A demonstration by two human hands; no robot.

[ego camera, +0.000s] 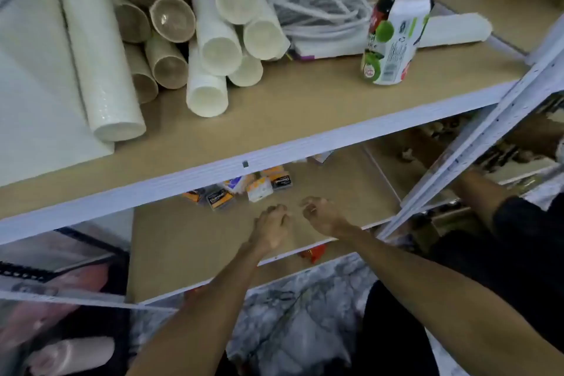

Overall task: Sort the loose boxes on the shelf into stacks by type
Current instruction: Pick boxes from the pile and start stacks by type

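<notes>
Orange-black boxes [244, 189] cluster on lower shelf [189, 241]; left hand [271, 227] and right hand [320, 214] hover near them, fingers curled, empty.

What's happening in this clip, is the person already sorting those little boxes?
Not quite yet. A person reaches both bare hands onto the lower shelf: the left hand and right hand hover close together, empty, just in front of the small boxes. The boxes lie loose in a scattered cluster, partly hidden by the upper shelf's edge. Rolls and a dented can sit above, untouched.
</notes>
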